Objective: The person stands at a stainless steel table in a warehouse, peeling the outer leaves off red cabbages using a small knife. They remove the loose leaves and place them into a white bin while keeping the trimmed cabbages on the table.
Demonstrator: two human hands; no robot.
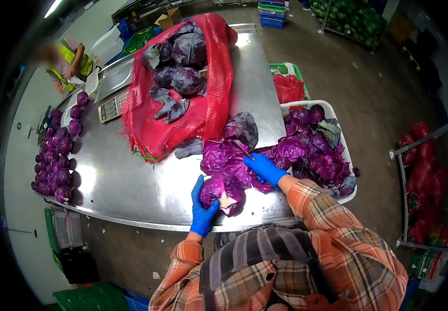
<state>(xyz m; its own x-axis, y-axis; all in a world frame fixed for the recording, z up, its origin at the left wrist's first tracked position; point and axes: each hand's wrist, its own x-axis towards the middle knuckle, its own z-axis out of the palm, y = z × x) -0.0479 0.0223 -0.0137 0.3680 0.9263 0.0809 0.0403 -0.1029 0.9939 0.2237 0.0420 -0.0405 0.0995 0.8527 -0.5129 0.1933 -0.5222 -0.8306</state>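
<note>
My left hand (pixel 203 208), in a blue glove, holds a trimmed red cabbage (pixel 218 192) near the table's front edge, its pale cut stem turned towards me. Just up and to the right, my right hand (pixel 264 169), gloved in blue too, grips a knife (pixel 243 150) whose blade points up-left over loose purple leaves (pixel 233 165). Behind these leaves lies a dull, untrimmed red cabbage (pixel 244 128). An open red mesh sack (pixel 219 89) with several dark cabbages (pixel 187 79) and loose outer leaves takes up the middle of the steel table (pixel 127 186).
A white crate (pixel 350 159) heaped with purple leaves stands at the table's right side, before a green crate (pixel 305 83). Rows of cabbages (pixel 59 155) line the left end, near a digital scale (pixel 109 109). A person in a yellow vest (pixel 68 58) stands beyond.
</note>
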